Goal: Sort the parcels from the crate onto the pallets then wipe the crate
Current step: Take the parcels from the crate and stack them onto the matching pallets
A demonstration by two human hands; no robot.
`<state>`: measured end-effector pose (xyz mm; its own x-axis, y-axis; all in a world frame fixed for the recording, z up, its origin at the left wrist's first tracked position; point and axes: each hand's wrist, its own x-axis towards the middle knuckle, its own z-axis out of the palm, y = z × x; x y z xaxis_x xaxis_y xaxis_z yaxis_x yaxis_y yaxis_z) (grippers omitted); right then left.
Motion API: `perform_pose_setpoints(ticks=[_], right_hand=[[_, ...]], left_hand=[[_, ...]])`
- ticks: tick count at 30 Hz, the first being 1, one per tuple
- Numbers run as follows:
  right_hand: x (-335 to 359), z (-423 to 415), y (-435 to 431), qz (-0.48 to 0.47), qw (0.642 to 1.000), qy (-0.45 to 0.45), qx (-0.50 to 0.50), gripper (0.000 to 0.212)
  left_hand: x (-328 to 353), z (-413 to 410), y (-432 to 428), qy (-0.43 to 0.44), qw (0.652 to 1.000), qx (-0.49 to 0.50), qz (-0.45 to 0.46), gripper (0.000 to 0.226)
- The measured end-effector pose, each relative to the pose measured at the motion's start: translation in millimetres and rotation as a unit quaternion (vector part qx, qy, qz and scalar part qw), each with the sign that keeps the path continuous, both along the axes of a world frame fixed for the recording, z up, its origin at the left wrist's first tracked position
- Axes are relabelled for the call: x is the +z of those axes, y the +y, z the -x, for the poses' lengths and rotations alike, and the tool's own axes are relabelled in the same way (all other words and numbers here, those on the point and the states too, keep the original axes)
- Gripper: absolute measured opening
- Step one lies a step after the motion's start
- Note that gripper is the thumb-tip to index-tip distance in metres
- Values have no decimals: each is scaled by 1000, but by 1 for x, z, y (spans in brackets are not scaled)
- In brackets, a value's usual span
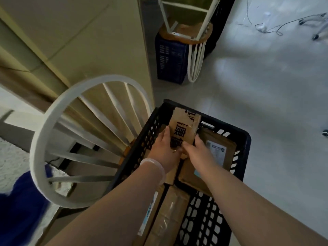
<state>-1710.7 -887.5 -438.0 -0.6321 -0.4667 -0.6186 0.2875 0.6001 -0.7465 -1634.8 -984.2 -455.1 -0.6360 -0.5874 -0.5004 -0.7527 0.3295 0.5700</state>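
Lift the small cardboard parcel straight up until it clears the rim of the black crate, keeping it off the labelled parcel just beside it. The left hand holds the parcel's left edge and the right hand its lower right edge, thumbs and fingers clasped round the cardboard. Both forearms reach forward and down over the crate, with the parcel at its far end.

Black crate with slotted lattice walls; inside it, brown parcel printed with black characters; left of it, white chair; beyond it, dark-blue bin.
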Motion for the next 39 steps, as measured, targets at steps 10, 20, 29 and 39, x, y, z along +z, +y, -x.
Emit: perform_pose_setpoints(ticks=[10,20,29,39], right_hand=[[63,-53,11,135,990,34,-19,50],[105,-30,40,31,996,43,-74,93],[149,-64,60,99,988,82,-91,46],[166,-75,72,93,984,67,-139,45]], left_hand=[[68,-27,11,64,992,76,76,110],[147,-85,3,229,918,190,-260,76],[179,-108,10,161,977,119,78,63],[199,-125,26,194,970,148,-12,75]])
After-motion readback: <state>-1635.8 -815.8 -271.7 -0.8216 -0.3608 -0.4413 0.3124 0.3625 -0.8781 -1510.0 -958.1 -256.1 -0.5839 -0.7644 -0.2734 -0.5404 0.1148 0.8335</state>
